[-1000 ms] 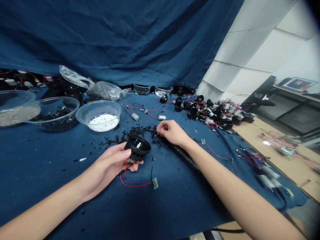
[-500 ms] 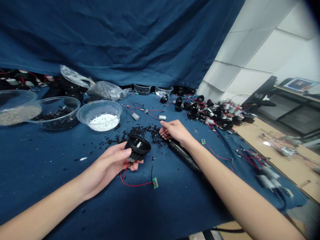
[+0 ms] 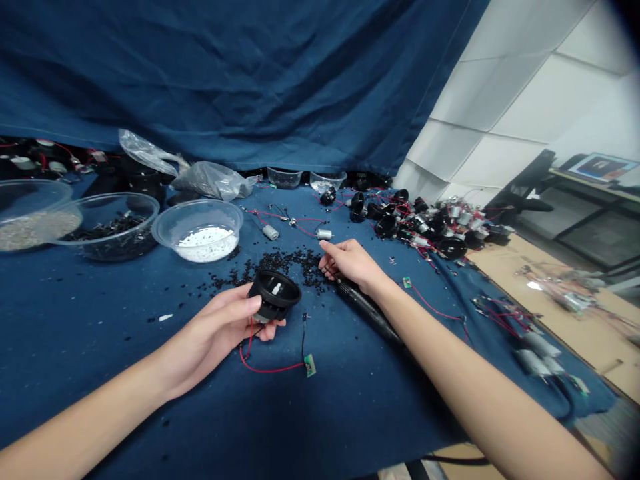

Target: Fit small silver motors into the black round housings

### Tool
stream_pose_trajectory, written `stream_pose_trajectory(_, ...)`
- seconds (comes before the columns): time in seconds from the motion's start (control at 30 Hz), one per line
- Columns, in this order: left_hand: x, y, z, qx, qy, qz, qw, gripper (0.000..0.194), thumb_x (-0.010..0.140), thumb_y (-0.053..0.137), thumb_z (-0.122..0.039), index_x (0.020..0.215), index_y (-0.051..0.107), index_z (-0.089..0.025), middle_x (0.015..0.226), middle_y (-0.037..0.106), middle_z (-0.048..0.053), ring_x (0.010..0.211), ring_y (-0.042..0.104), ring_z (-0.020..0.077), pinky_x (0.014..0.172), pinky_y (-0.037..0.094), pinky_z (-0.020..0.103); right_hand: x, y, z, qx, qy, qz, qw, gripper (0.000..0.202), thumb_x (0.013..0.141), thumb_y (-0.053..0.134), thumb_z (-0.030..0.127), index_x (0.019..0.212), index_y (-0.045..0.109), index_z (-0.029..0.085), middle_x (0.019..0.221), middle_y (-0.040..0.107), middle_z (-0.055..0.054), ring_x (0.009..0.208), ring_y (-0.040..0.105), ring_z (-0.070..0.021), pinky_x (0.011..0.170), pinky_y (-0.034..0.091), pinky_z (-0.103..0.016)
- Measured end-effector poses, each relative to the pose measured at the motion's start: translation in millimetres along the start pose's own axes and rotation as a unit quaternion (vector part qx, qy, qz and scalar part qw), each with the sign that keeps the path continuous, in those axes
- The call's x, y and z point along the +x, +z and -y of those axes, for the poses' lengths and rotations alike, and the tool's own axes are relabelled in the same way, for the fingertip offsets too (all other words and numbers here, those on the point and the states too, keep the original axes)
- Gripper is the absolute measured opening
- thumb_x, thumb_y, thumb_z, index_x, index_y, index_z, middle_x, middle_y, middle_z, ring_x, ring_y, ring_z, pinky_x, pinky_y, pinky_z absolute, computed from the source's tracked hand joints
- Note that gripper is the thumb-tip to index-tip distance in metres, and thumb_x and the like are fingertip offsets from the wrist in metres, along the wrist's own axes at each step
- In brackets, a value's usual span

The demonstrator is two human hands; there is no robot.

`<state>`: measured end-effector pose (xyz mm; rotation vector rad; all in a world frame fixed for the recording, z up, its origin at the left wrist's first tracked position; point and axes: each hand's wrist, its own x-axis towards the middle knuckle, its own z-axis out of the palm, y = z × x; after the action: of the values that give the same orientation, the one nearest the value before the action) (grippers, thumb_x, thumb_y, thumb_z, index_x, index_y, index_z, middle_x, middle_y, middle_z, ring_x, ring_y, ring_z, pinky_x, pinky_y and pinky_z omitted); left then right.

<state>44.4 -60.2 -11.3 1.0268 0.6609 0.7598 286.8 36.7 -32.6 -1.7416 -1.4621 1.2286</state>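
My left hand (image 3: 225,317) is closed around a round black plastic cup-shaped housing (image 3: 275,288), tilted with its open side up. A small white part shows inside the housing. Red and black wires run from beneath it to a small green circuit board (image 3: 310,365) on the blue cloth. My right hand (image 3: 350,263) has its fingers curled round the front end of a black electric screwdriver (image 3: 367,310), whose body slants back under the wrist. Its fingertips are pinched at the edge of a scattered pile of small black screws (image 3: 280,261); whether a screw is between them I cannot tell.
Clear bowls hold white pieces (image 3: 207,244), black parts (image 3: 115,227) and pale small parts (image 3: 30,230). Behind them lies a plastic bag (image 3: 215,180). Wired motors (image 3: 324,235) lie mid-table; a heap of black housings and motors (image 3: 450,227) sits at the right.
Almost nothing differs; the view has shifted very slightly. Both hands keep the same hold and place.
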Motion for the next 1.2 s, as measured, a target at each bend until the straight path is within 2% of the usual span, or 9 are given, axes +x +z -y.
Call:
stream_pose_trajectory(0.8, -0.6, -0.5, 0.1, -0.003, 0.004, 0.004, 1.0, 0.022, 0.088, 0.06, -0.038, 0.092, 0.068, -0.017, 0.088, 0.065, 0.006, 0.076, 0.053, 0.0168, 0.073, 0.042, 0.027, -2.5, 1.7, 1.1, -0.03, -0.025, 0.015, 0.999, 0.033, 0.098, 0.05, 0.044, 0.094, 0.063, 0.013, 0.08, 0.064, -0.001, 0.062, 0.06, -0.01, 0.059, 0.052, -0.026)
stream_pose_trajectory(1.2, -0.8, 0.2, -0.5, 0.002, 0.001, 0.004, 1.0, 0.022, 0.088, 0.06, -0.038, 0.092, 0.068, -0.017, 0.088, 0.064, 0.006, 0.076, 0.053, 0.0164, 0.074, 0.042, 0.027, -4.3, 1.5, 3.8, -0.038, -0.027, 0.003, 0.999, 0.035, 0.098, 0.05, 0.045, 0.091, 0.063, 0.013, 0.076, 0.063, 0.0, 0.059, 0.059, -0.0095, 0.058, 0.052, -0.025)
